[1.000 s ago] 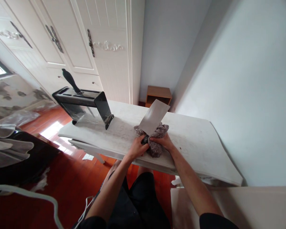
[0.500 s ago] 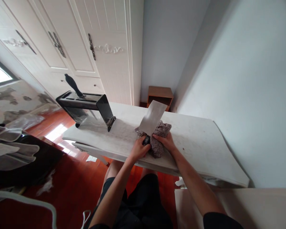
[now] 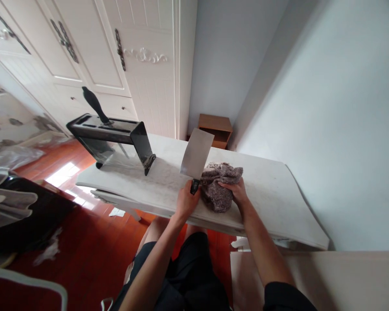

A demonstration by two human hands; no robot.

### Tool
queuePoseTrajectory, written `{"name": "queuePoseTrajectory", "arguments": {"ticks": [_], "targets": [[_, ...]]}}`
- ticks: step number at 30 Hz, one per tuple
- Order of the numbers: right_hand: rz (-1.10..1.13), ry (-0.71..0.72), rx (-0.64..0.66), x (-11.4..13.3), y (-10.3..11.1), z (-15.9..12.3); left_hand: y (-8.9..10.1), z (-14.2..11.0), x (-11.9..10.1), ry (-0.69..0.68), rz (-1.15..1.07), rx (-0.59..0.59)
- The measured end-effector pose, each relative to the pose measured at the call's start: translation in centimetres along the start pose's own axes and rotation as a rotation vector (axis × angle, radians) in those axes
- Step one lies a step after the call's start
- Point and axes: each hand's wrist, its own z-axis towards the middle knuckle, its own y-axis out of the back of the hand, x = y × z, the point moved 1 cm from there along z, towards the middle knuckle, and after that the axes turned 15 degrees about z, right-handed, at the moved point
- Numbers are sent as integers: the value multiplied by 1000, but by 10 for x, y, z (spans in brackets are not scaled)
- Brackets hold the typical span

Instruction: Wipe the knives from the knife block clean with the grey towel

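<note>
Since half a second ago: brown cloth shifts toward 3 o'clock, no longer spread on both sides of the lower blade; cleaver swings from about 1 o'clock to nearer 12. Gap between my hands widens.

Meaning, as I read it: blade and cloth are now managed separately, one per hand, and the face I can see is uncovered.

Layout, 12 straight ahead, read from my hands, big to small:

- White wardrobe: 11 o'clock, beyond the table.
- Table: whitish top, smudged, under both hands, running 9 to 3.
- Wooden cabinet: just past 12, behind the table's far edge.
- Black rack: 10 o'clock, on the table, one black handle sticking up out of it.
- Cloth: 3 o'clock of the cleaver, bunched, just beside its handle; can't tell if they touch.
- Cleaver: tilted up over the table, blade away from me.
- Right hand: gripping the cloth, thumb on top, other fingers mostly hidden.
- Left hand: closed round the cleaver's handle.
</note>
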Motion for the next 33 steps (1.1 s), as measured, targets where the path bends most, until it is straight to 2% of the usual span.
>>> {"name": "queuePoseTrajectory", "arguments": {"ticks": [6,8,13,19,25,33], "targets": [[-232,207,178,9,-10,-8,1,-1,-6,7,98,124],[-287,269,273,8,-12,-11,1,0,-6,-14,103,147],[-369,256,605,4,-20,-11,-1,2,-3,-80,38,151],[-536,280,754,22,-30,-9,2,0,-2,-81,37,155],[-584,204,769,33,-25,-8,2,0,0,-109,-21,151],[-409,159,633,18,-4,-11,1,0,1,-94,9,180]]}}
